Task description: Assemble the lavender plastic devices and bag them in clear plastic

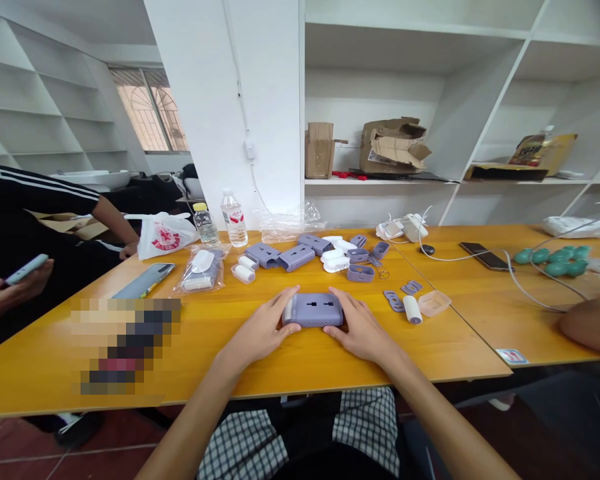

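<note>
The left hand (260,330) and right hand (364,330) clasp a lavender plastic case (313,311) from either end, fingers pressed together and curving over it. The case sits on the table (260,380). Lavender shells (296,257) lie just beyond the case; a white cylinder (413,309) and a clear tray (434,303) lie to its right.

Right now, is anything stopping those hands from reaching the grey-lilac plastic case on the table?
Nothing visible does: the left hand and the right hand both touch the grey-lilac plastic case, one at each end, with nothing between them and it.
</note>
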A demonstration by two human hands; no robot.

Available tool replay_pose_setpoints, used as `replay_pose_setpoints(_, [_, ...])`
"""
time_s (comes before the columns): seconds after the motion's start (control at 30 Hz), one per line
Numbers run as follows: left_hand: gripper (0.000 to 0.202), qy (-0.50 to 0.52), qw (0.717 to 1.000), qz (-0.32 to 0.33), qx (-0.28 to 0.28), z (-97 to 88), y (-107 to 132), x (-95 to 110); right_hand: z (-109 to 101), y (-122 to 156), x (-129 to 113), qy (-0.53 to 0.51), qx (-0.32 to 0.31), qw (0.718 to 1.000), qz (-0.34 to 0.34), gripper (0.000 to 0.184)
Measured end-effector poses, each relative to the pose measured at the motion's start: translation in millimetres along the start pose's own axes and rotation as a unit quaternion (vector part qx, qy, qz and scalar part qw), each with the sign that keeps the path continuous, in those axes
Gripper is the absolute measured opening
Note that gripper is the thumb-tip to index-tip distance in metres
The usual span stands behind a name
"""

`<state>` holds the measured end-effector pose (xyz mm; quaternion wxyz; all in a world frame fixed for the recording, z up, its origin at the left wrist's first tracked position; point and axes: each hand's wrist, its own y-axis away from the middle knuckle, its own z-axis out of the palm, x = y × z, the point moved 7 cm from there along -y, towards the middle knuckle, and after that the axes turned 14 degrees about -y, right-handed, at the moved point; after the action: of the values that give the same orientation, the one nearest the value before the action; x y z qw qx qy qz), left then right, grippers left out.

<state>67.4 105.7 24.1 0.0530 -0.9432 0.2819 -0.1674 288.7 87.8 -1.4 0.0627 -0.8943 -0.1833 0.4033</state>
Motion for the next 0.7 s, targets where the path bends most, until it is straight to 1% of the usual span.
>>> replay_pose_setpoints(0.07, [0.085,-0.012,1.000,-0.023,0.005,2.8,0.9,-5.1,0.4,-0.3,1.7,0.007,0.014,1.000,0.010,0.086])
replay_pose_setpoints(0.17, [0.092,-0.056,0.996,-0.063,-0.008,7.4,4.4,-18.2,-1.0,1.9,9.0,0.011,0.027,0.999,0.036,0.095])
replay_pose_setpoints(0.23, [0.095,-0.095,0.992,-0.077,-0.024,9.0,7.6,-26.2,-3.1,5.6,13.9,0.016,0.018,0.999,0.038,0.097])
replay_pose_setpoints(0.3, [0.092,-0.130,0.987,-0.081,-0.044,10.3,10.7,-30.8,-6.5,10.9,18.0,0.040,0.005,0.999,0.035,0.094])
replay_pose_setpoints(0.43, [0.085,-0.178,0.978,-0.082,-0.072,14.6,14.2,-29.8,-12.7,20.2,22.9,0.125,-0.010,0.991,0.047,0.076])
replay_pose_setpoints(0.6, [0.081,-0.187,0.978,-0.075,-0.061,19.5,12.1,-25.5,-12.8,21.6,24.1,0.170,-0.024,0.981,0.086,0.079])
replay_pose_setpoints(0.7, [0.080,-0.186,0.978,-0.069,-0.064,21.1,13.2,-25.1,-13.7,21.5,26.8,0.178,-0.023,0.978,0.106,0.076])
